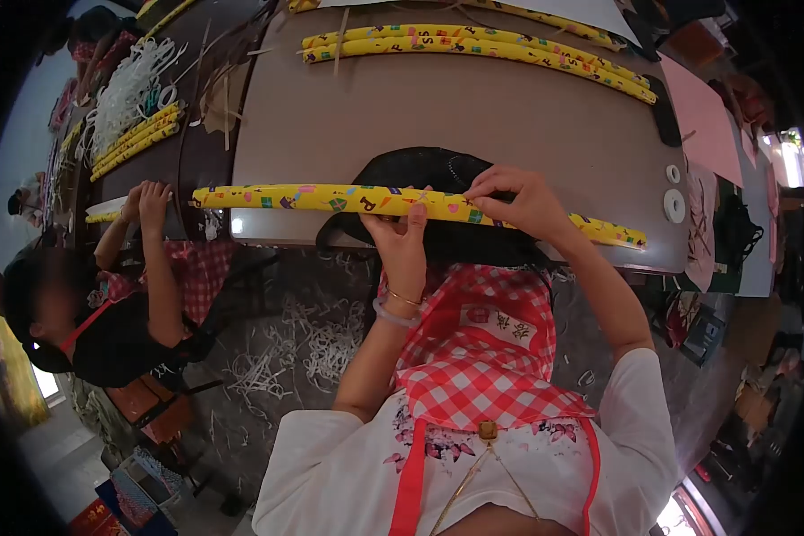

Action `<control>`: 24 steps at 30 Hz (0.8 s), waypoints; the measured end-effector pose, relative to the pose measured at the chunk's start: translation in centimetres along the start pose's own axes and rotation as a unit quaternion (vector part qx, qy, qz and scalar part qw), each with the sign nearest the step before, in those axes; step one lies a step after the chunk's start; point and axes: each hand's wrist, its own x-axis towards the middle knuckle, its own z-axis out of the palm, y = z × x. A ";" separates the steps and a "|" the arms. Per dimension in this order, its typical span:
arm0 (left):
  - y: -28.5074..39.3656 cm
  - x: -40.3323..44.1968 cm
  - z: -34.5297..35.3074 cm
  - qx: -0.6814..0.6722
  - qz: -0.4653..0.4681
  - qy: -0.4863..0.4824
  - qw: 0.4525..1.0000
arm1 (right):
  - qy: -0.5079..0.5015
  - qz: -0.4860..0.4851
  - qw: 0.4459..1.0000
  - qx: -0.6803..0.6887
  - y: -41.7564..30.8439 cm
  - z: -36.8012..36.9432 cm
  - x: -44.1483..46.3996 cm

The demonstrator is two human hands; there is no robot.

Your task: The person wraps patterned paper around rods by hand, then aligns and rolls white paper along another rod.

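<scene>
A long yellow roll of printed wrapping paper (286, 196) lies crosswise in front of me, along the table's near edge. My left hand (400, 241) grips its middle from below, thumb on top and fingers behind. Just right of that, my right hand (520, 204) has its fingertips pinched together at the roll's upper surface. Whatever is between those fingertips is too small to make out. The right part of the roll passes behind my right wrist. Under and behind the roll sits a black rounded thing (411, 166), partly hidden.
More yellow rolls (473, 45) lie at the table's (330, 116) far side. Two white tape rolls (674, 206) rest at the right. A co-worker (107, 304) handles a roll at the left, near a pile of white strips (138, 89). Loose strips (317, 344) litter the floor.
</scene>
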 end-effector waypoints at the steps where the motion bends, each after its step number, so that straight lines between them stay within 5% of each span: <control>1: 0.0 -0.1 0.1 -0.001 0.001 0.000 1.000 | 0.003 -0.005 1.000 -0.004 -0.1 0.0 -0.2; 24: -0.1 -0.2 0.1 -0.019 -0.010 0.009 1.000 | 0.003 -0.023 1.000 0.011 0.6 0.1 -0.1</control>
